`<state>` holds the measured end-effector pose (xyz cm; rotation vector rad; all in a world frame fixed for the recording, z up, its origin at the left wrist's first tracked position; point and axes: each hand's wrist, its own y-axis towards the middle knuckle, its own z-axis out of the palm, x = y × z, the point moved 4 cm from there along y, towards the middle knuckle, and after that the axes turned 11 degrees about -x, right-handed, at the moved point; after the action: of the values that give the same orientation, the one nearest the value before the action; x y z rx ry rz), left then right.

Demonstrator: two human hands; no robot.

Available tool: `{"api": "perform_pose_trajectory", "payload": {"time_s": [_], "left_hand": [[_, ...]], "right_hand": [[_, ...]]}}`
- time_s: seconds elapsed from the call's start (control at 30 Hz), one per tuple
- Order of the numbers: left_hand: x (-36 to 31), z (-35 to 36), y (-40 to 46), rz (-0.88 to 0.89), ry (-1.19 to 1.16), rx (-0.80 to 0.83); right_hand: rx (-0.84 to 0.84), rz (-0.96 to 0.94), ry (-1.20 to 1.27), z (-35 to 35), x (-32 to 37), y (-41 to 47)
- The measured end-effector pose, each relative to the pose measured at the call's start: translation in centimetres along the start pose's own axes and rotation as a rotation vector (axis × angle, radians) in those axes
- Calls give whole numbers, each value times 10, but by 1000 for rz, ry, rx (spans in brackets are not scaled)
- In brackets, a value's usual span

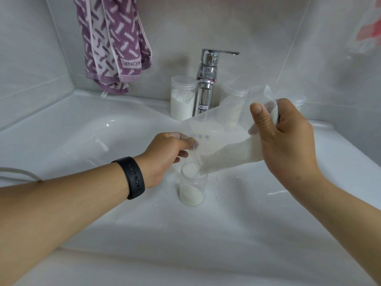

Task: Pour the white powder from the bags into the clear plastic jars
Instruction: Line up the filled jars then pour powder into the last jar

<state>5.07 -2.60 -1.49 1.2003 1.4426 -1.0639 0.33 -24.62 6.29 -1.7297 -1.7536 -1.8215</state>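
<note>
A purple towel (pixel 112 44) was hung up top left. The bag's (pixel 222 141) open edge was pinched by the left hand (pixel 167 153), its low corner tipped into the open jar (pixel 192 184) in the sink (pixel 82 124). The bag's raised end was gripped by the right hand (pixel 286 139), faucet (pixel 206 83) behind.

A chrome faucet (pixel 206 83) stands behind the white sink (pixel 86 129); a purple patterned towel (pixel 112 44) hangs on the tiled wall (pixel 33 48).
</note>
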Motion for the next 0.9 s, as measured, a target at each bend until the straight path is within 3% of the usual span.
{"api": "perform_pose_trajectory", "payload": {"time_s": [0.9], "left_hand": [[0,-1,1,-13,-8,-15]], "right_hand": [[13,-1,48,0,5,-3]]}}
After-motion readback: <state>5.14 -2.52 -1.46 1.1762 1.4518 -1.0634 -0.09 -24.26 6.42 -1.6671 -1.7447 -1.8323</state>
